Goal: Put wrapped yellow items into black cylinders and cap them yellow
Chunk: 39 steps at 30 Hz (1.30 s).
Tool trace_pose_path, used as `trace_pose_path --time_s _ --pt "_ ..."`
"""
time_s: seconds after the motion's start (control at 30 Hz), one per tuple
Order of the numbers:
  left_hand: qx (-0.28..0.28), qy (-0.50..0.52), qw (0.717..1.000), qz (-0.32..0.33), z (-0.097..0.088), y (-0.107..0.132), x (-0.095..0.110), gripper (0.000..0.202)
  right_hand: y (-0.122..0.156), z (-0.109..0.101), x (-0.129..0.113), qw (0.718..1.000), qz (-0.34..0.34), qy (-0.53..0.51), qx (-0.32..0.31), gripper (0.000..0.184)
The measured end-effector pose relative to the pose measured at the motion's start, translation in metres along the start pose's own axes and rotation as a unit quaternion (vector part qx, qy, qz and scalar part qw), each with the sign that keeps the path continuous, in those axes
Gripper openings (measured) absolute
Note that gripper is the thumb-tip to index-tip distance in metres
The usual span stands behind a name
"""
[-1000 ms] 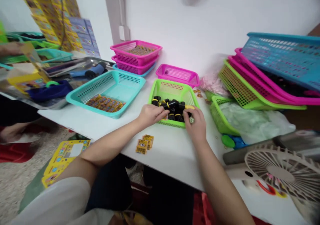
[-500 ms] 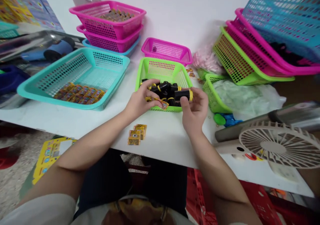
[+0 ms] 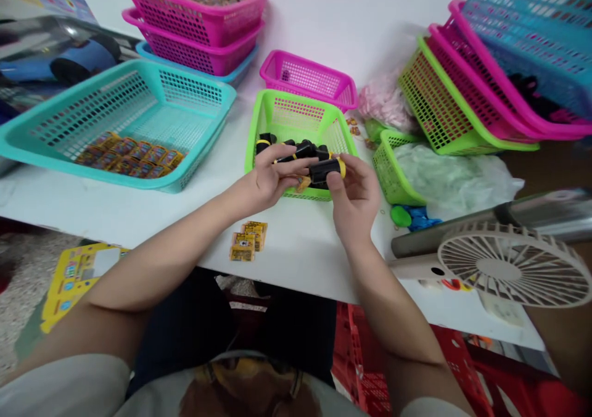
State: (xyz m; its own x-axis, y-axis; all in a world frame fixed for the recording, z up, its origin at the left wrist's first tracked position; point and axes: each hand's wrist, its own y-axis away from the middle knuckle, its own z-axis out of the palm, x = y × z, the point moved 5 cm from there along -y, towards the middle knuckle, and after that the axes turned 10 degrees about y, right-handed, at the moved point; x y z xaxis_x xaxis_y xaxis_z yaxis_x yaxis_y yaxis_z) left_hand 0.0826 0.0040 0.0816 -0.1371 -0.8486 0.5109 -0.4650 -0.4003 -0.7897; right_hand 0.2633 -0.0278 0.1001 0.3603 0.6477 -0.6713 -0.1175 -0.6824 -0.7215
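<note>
Between the thumb and fingers of my right hand (image 3: pixel 355 198) is a black cylinder with a yellow end (image 3: pixel 326 170), held sideways above the front of the green basket (image 3: pixel 300 99). My left hand (image 3: pixel 268 182) pinches a small yellow printed label (image 3: pixel 303 184), its fingertips reaching close to the cylinder's left end. Whether they touch it I cannot tell. More black cylinders with yellow bands (image 3: pixel 303 148) lie in the basket, partly hidden by my hands. Several yellow printed labels (image 3: pixel 248 241) overlap on the white table in front of my left forearm.
A turquoise basket (image 3: pixel 176 179) with rows of labelled pieces (image 3: pixel 132 158) stands at left, stacked pink baskets (image 3: pixel 222 16) behind it. A pink basket (image 3: pixel 308 74) sits behind the green one. At right are tilted baskets (image 3: pixel 430 90), a plastic bag (image 3: pixel 457 173) and a fan (image 3: pixel 504 269).
My left hand has moved the label closer to the black cylinder, and its fingers now stretch toward the cylinder's end. The view has shifted slightly.
</note>
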Motion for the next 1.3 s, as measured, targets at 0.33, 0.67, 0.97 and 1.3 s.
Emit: trace_pose_path --time_s 0.33,0.67,0.97,1.3 --pt "-0.044 0.038 0.998 -0.017 0.006 0.000 0.001 0.040 0.001 0.004 -0.010 0.999 0.008 -0.032 -0.036 0.032" --pt "0.012 -0.049 0.998 -0.030 -0.006 -0.002 0.020 0.035 0.000 0.002 -0.002 0.996 0.039 0.017 -0.079 0.035" --pt "0.050 -0.076 0.991 -0.097 -0.011 -0.009 0.009 0.032 0.001 0.006 0.017 0.994 0.076 0.001 -0.072 0.041" --pt "-0.375 -0.014 0.920 -0.110 0.006 0.011 0.055 0.022 0.002 0.000 0.034 0.998 0.045 0.032 -0.004 0.042"
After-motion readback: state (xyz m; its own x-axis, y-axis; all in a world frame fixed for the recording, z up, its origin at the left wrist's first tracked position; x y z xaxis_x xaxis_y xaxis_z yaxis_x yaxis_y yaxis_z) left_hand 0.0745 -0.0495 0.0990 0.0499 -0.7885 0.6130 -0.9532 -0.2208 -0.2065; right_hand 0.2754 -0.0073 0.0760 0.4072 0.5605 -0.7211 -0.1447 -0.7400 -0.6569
